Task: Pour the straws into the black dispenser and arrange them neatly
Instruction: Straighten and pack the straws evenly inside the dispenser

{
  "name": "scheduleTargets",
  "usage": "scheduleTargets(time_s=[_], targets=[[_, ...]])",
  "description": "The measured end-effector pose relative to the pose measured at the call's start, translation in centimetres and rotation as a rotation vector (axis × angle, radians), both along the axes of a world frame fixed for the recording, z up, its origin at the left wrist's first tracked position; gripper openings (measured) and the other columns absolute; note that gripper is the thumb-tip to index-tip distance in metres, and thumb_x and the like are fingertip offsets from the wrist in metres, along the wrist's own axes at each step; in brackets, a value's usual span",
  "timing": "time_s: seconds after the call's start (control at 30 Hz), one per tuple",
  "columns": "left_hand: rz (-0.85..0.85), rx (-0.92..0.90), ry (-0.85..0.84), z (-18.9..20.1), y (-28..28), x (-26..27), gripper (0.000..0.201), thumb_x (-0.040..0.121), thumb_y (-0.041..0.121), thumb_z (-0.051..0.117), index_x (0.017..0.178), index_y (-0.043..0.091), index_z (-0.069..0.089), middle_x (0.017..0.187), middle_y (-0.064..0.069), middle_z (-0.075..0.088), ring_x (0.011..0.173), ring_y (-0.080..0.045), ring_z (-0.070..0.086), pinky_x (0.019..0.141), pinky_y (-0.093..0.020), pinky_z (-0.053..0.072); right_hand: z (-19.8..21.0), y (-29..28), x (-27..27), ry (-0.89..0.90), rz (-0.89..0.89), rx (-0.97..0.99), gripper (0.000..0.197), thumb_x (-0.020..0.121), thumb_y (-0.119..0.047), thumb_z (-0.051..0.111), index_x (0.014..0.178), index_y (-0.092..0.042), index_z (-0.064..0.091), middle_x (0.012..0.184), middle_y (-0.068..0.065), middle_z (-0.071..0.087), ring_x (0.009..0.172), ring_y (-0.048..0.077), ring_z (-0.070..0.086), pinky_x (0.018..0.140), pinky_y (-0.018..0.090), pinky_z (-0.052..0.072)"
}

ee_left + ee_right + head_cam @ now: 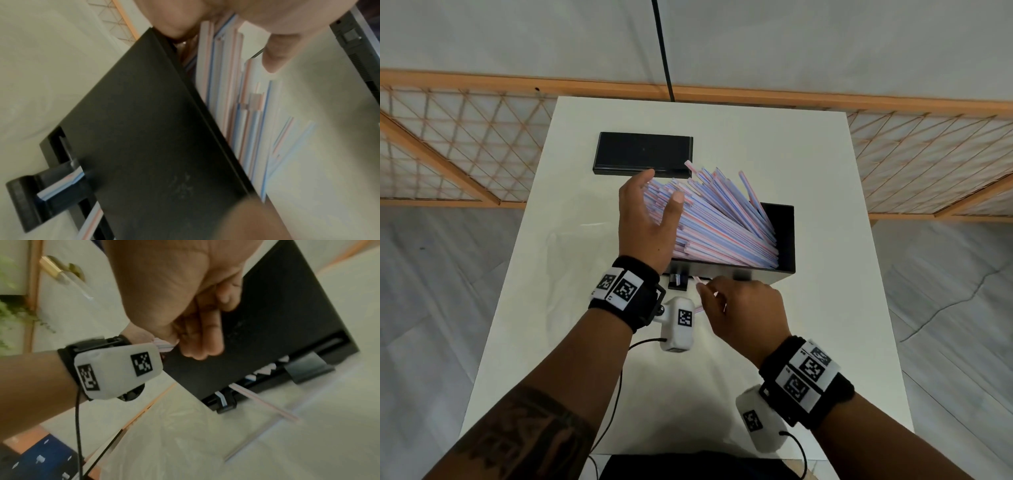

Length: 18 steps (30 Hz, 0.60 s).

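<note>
From the head view we see the striped straws (722, 222) standing as a slanted fan in the open black dispenser (786, 236) on the white worktop (571, 260), their tips leaning out over the left edge toward the dispenser's lid (642, 154), which lies flat farther back. Our left hand (647, 219) is spread with relaxed fingers against the left face of the bundle, holding nothing, while our right hand (743, 308) pinches a stray straw (699, 281) just at the dispenser's front slot. To do this step well, we judge that the left palm should sweep the fan rightward and down in one flat push, so the straws lie level and parallel inside the walls rather than crossing. The left wrist view is blurred, but it shows the dispenser's front wall (148, 129) with straws rising behind it and one straw resting in the front cradle (59, 185); we should keep pressure low so none jump over that wall. In the right wrist view our fingers (205, 331) are curled around a few straws (164, 345), and a loose straw (265, 404) pokes out of the slot onto the worktop. We would lift these strays and drop them in from above, aligned with the rest.
</note>
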State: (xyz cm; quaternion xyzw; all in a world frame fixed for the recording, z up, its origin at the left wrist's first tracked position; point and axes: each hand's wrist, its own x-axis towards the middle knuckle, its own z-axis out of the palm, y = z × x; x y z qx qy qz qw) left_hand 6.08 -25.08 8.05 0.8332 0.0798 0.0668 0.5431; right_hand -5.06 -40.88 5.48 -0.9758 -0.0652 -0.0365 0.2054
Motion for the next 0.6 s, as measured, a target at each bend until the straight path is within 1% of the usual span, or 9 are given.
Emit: scheduleTargets(time_s=[0.03, 0.1, 0.17, 0.23, 0.3, 0.37, 0.47, 0.53, 0.6], targets=[[0.000, -0.018, 0.004, -0.1, 0.2, 0.0, 0.057, 0.091, 0.055, 0.057, 0.140, 0.031, 0.040, 0.141, 0.006, 0.045, 0.125, -0.012, 0.053, 0.101, -0.040, 0.052, -0.7, 0.1, -0.1, 0.163, -0.050, -0.027, 0.035, 0.097, -0.056, 0.046, 0.095, -0.029, 0.068, 0.074, -0.008, 0.069, 0.066, 0.018, 0.067, 0.060, 0.030, 0.054], [0.000, -0.054, 0.007, -0.1, 0.3, -0.2, 0.057, 0.090, 0.059, 0.055, 0.138, 0.034, 0.041, 0.139, 0.007, 0.047, 0.124, -0.013, 0.054, 0.101, -0.040, 0.052, -2.4, -0.1, 0.2, 0.415, -0.100, -0.111, 0.042, 0.095, -0.059, 0.050, 0.120, -0.027, 0.062, 0.102, -0.002, 0.072, 0.092, 0.023, 0.070, 0.076, 0.034, 0.056], [-0.005, -0.067, -0.005, 0.0, 0.4, -0.3, 0.053, 0.093, 0.054, 0.056, 0.138, 0.030, 0.043, 0.138, 0.008, 0.048, 0.124, -0.008, 0.053, 0.105, -0.035, 0.048, -3.8, -0.1, 0.7, 0.529, -0.046, -0.210, 0.052, 0.093, -0.057, 0.059, 0.129, -0.020, 0.053, 0.110, 0.004, 0.070, 0.097, 0.028, 0.069, 0.076, 0.035, 0.051], [-0.015, -0.066, -0.009, 0.1, 0.5, -0.3, 0.051, 0.096, 0.048, 0.057, 0.140, 0.025, 0.044, 0.138, 0.008, 0.048, 0.123, -0.005, 0.051, 0.105, -0.026, 0.045, -4.9, 0.4, 1.2, 0.574, 0.020, -0.266, 0.058, 0.089, -0.053, 0.068, 0.130, -0.016, 0.050, 0.108, 0.005, 0.070, 0.095, 0.029, 0.070, 0.071, 0.034, 0.047], [-0.023, -0.068, -0.011, 0.2, 0.6, -0.4, 0.051, 0.097, 0.046, 0.057, 0.140, 0.023, 0.044, 0.138, 0.008, 0.048, 0.123, -0.004, 0.051, 0.104, -0.023, 0.044, -5.8, 0.6, 1.7, 0.579, 0.051, -0.297, 0.057, 0.090, -0.049, 0.069, 0.129, -0.014, 0.048, 0.109, 0.006, 0.071, 0.097, 0.030, 0.069, 0.071, 0.034, 0.048], [-0.027, -0.065, -0.016, 0.2, 0.5, -0.3, 0.049, 0.096, 0.046, 0.056, 0.139, 0.024, 0.045, 0.137, 0.008, 0.048, 0.123, -0.005, 0.051, 0.105, -0.026, 0.045, -6.3, 0.7, 2.1, 0.536, 0.095, -0.333, 0.045, 0.097, -0.044, 0.061, 0.127, -0.013, 0.049, 0.109, 0.007, 0.071, 0.097, 0.033, 0.070, 0.073, 0.036, 0.051], [-0.033, -0.054, -0.026, -0.1, 0.5, -0.3, 0.047, 0.095, 0.050, 0.054, 0.135, 0.027, 0.046, 0.135, 0.009, 0.049, 0.123, -0.008, 0.052, 0.106, -0.035, 0.047, -6.4, 1.0, 2.3, 0.484, 0.181, -0.405, 0.025, 0.106, -0.026, 0.044, 0.125, -0.012, 0.051, 0.110, 0.006, 0.072, 0.096, 0.032, 0.071, 0.080, 0.037, 0.049], [-0.036, -0.047, -0.033, -0.2, 0.6, -0.2, 0.046, 0.094, 0.053, 0.053, 0.133, 0.029, 0.047, 0.135, 0.009, 0.049, 0.124, -0.010, 0.052, 0.104, -0.039, 0.048, -6.3, 1.4, 2.2, 0.488, 0.220, -0.462, 0.024, 0.104, -0.016, 0.041, 0.124, -0.009, 0.052, 0.110, 0.008, 0.072, 0.097, 0.031, 0.071, 0.086, 0.039, 0.049], [-0.040, -0.038, -0.038, -0.2, 0.6, -0.2, 0.046, 0.094, 0.053, 0.052, 0.132, 0.028, 0.047, 0.135, 0.008, 0.048, 0.124, -0.011, 0.052, 0.104, -0.039, 0.049, -6.2, 1.8, 2.0, 0.523, 0.233, -0.501, 0.027, 0.100, -0.009, 0.041, 0.124, -0.005, 0.053, 0.115, 0.012, 0.068, 0.104, 0.032, 0.068, 0.085, 0.038, 0.049]])
